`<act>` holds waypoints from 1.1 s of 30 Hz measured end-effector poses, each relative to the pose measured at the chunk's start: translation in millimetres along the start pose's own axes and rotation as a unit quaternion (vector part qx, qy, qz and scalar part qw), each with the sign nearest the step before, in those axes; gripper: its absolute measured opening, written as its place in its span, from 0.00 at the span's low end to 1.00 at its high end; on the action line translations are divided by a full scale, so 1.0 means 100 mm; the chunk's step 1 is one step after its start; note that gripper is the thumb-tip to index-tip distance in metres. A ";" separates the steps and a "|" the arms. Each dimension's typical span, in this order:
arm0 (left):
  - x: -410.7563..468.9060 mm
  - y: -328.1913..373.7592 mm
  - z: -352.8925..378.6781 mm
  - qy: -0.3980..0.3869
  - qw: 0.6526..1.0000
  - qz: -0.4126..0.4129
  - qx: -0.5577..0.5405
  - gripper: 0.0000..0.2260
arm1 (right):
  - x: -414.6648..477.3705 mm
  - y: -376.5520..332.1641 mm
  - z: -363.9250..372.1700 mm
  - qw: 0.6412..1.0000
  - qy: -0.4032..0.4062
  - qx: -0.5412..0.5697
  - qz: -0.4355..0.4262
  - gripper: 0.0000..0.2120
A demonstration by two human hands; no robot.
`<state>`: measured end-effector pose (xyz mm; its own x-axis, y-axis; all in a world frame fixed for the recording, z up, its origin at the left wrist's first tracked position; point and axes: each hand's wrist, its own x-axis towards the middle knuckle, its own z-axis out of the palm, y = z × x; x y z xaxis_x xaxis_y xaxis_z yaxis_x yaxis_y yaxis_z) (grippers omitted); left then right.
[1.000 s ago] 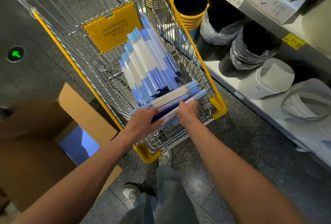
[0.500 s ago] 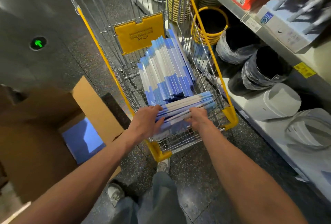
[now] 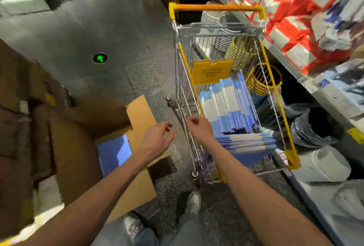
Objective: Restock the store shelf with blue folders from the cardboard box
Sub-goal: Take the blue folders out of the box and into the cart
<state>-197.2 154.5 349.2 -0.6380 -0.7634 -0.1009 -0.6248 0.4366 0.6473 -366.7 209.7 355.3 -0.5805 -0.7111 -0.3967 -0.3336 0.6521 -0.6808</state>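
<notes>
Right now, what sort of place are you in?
Probably a shop aisle: a wire shopping cart holding blue folders, a stocked shelf with a yellow tag, and an open cardboard box.

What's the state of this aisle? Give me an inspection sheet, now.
Surface: dark speckled floor; shelf on the right.
Job's things: blue folders stand in a row in the wire cart, more lie flat at its near end; one shows in the open cardboard box on the floor.
Clutter: nothing seen.
Hands: left hand over the floor, right hand at the cart's left wall; both loosely curled, holding nothing.
Cables: nothing seen.
Surroundings: yellow baskets, plastic-wrapped black bins, white bins, red-and-white packs; green arrow light in the floor.
</notes>
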 end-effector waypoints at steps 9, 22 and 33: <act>-0.78 -1.40 -0.91 0.081 0.977 -0.190 -0.061 0.11 | -0.36 -1.01 1.44 0.977 -0.135 -0.112 -0.118 0.12; -0.76 -2.79 -0.87 0.113 0.904 -0.394 -0.120 0.13 | 0.26 -1.22 2.89 0.910 -0.338 -0.198 -0.133 0.12; -0.31 -4.50 0.38 0.062 0.849 -0.507 -0.132 0.16 | 1.50 -0.19 4.51 0.904 -0.376 -0.203 -0.007 0.17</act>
<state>86.6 -0.2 32.9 0.2307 -0.7346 -0.6380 -0.6909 -0.5854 0.4242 -112.3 -28.0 30.6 0.0437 -0.5976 -0.8006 -0.6713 0.5759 -0.4666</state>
